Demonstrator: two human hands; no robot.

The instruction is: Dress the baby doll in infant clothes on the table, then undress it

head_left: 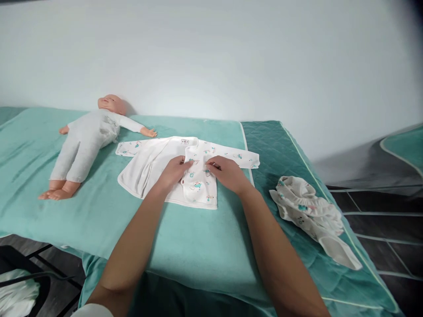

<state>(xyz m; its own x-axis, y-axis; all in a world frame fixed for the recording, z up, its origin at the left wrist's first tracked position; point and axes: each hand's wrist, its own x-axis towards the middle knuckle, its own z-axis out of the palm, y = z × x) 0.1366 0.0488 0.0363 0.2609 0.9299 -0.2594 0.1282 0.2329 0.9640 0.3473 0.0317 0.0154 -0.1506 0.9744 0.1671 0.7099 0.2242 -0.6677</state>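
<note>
A white baby shirt (161, 165) with small printed figures lies spread on the bed, its left-hand side open to the plain inner cloth and its sleeves stretched out to both sides. My left hand (174, 172) pinches the edge of the printed front panel (198, 185) between thumb and fingers. On the other side of that panel, my right hand (228, 174) has thumb and forefinger closed on the cloth. The fingertips underneath are partly hidden. A baby doll (89, 132) in a white body suit lies on its back to the left, one hand near the shirt's sleeve.
Crumpled printed baby clothing (307, 207) lies on the darker quilted cover (264, 145) at the right. A light green sheet (109, 229) covers the bed, which meets a white wall (205, 57). Metal rails (383, 214) stand at the right; a black basket (39, 281) is at lower left.
</note>
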